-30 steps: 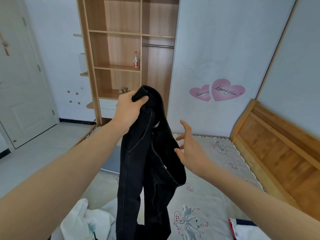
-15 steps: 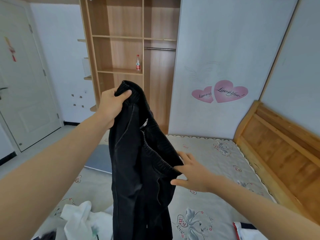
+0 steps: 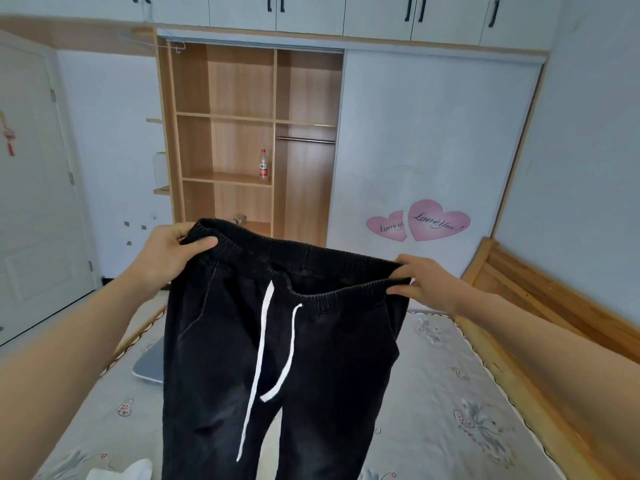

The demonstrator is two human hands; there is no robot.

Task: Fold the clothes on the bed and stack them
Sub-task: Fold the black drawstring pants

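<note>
Right hand [image 3: 427,285] has joined left hand [image 3: 173,249] — both now pinch the trousers [image 3: 277,358] waistband, spread flat over the bed [image 3: 450,393]; ready to fold.

2 bare forearms reached in from the lower corners, with no sleeves, cuffs or gloves showing. The left hand [image 3: 169,249] and the right hand [image 3: 427,284] were uncovered too; no rings, watch or bracelets showed on the visible wrists and fingers.

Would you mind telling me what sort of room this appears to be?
Most likely a home bedroom: a bed with a wooden frame, and an open built-in wardrobe with shelves and a hanging rail.
</note>
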